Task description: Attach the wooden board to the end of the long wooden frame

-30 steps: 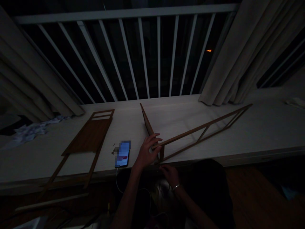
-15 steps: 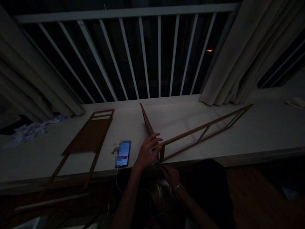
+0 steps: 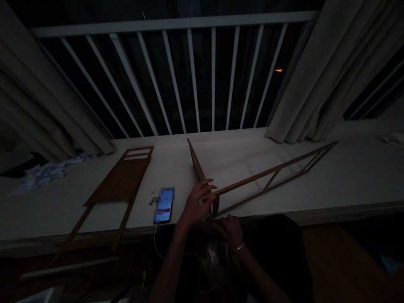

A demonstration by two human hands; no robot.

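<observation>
A brown wooden frame [image 3: 243, 184] with long rails and crossbars stands on edge on the pale ledge, running off to the right. At its near end it meets a narrow wooden panel [image 3: 197, 163] that angles away toward the railing. My left hand [image 3: 196, 205] is closed around this corner, its thumb by the rail end and its fingers over the panel side. Lower down, at the ledge's front edge, my right hand [image 3: 231, 230] has its fingers pinched near the bottom of the corner. Something tiny and pale shows at its fingertips, too small to name.
A second wooden piece [image 3: 118, 179], a panel with legs, lies at left and overhangs the ledge [image 3: 318, 185]. Beside it are a lit phone [image 3: 164, 205] on a white cable [image 3: 155, 242] and several small metal bits [image 3: 151, 202]. Railing [image 3: 213, 80] and curtains [image 3: 303, 84] stand behind.
My right hand has shifted slightly right and its fingers have drawn a little away from the corner. My left hand keeps its hold. The whole view has tilted slightly.
</observation>
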